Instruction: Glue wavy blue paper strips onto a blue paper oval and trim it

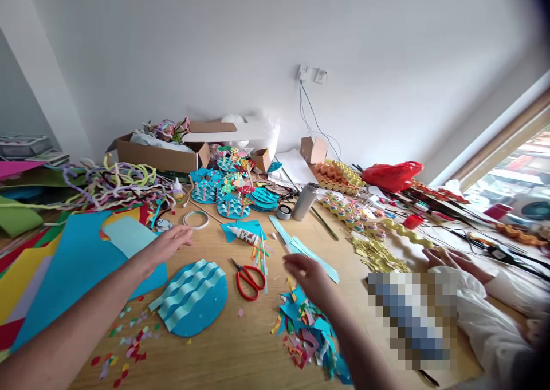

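Note:
My left hand (pixel 172 245) is over the table with its fingers stretched out and holds nothing, just short of a roll of tape (pixel 196 220). My right hand (pixel 304 268) hovers with loosely bent fingers beside pale blue paper strips (pixel 315 258); nothing shows in it. Between and below the hands lies a round blue disc (pixel 206 310) with wavy pale blue strips across it. Red-handled scissors (pixel 249 281) rest to its right, their tips pointing away. A white glue tube (pixel 246 236) lies on a blue paper scrap (pixel 227 232) behind them.
Coloured paper sheets (pixel 64 275) cover the left. Paper scraps (pixel 315 327) are heaped under my right forearm. Behind stand finished-looking blue crafts (pixel 234 207), a grey bottle (pixel 306 201) and a cardboard box (pixel 157 155). At right, another person's hands (pixel 451 261) touch a yellow wavy strip (pixel 404 232).

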Motion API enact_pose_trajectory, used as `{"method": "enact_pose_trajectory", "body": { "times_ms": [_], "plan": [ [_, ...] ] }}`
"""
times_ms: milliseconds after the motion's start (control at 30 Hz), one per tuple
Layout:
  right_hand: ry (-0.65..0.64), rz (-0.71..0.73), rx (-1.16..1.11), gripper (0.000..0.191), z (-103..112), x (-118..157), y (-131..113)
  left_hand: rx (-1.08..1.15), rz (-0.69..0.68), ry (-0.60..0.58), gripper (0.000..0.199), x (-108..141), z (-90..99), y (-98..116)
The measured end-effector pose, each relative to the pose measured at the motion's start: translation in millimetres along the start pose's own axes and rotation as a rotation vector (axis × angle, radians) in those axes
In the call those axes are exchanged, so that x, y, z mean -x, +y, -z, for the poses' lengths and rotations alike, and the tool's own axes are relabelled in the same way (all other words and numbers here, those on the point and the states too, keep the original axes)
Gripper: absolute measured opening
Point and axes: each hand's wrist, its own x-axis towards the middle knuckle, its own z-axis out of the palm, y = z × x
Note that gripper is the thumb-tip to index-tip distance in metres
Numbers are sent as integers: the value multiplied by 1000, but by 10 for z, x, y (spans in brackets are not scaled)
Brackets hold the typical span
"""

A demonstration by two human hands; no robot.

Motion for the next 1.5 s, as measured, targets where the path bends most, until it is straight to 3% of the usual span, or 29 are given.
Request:
{"method": "enact_pose_trajectory", "body": {
  "times_ms": [67,133,267,467,700,933,1067,1133,1200,1300,1400,1500],
  "plan": [
    [99,-105,134,20,297,-364,316,4,-115,35,71,193,-5,-41],
    [149,-190,262,13,435,-614,615,19,-178,26,67,406,-11,-101],
    [160,-276,424,5,398,-785,995,19,-185,98,66,686,-37,-262],
    [187,-269,494,5,331,-796,1122,63,-164,238,64,629,-143,-511],
    [223,-202,469,9,367,-753,1043,113,-138,224,65,609,-187,-582],
    [309,-147,349,9,571,-667,787,148,-128,232,63,635,-174,-564],
    [308,5,198,11,544,-494,330,212,-189,202,57,730,-201,-451],
    [200,173,-72,15,378,-373,-25,257,-222,160,53,778,-213,-399],
    [-43,290,-239,12,128,-238,-406,297,-266,79,50,813,-225,-367],
    [-336,405,-175,5,-291,-74,-860,339,-323,-29,57,839,-247,-344],
    [-459,436,-139,11,-587,-22,-1056,346,-323,-59,60,840,-258,-330],
    [-473,335,-283,9,-668,-68,-1049,317,-287,39,54,878,-231,-345]
  ]
}}
